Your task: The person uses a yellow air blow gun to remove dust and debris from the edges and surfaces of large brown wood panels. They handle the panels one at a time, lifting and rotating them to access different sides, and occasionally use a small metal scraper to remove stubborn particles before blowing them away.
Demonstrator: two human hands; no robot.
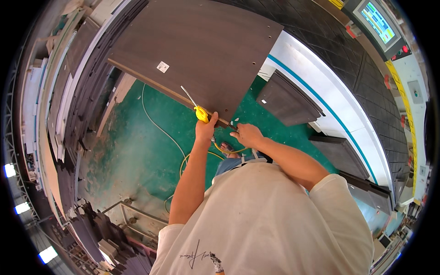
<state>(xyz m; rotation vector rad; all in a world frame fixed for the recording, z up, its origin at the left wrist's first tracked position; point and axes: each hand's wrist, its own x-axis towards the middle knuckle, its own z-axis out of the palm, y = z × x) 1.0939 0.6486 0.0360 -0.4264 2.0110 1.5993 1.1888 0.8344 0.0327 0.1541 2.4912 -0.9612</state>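
Beside brown panel [197, 52] | left hand [205, 128] gripping yellow nozzled tool [200, 113], partly hidden | right hand [248, 136] curled, grasp unclear

Free room opens over the green floor [119, 137] at left, crossed by a hose [158, 125]. The brown panel [201, 50] blocks ahead

One left hand [206, 123] and one right hand [248, 136] dead center, so two, plus one yellow air blow gun [200, 114]. One big brown panel [201, 46] up at 12 o'clock, one white sticker [162, 67] on it around 11. Piles of brown boards [286, 98] from 2 to 4: at least three, gets murky. One touchscreen [378, 22] at 2. Two hoses: one pale hose [156, 119] toward 10, one yellow hose [236, 151] around 6. Three bright light patches [22, 208] near 8.
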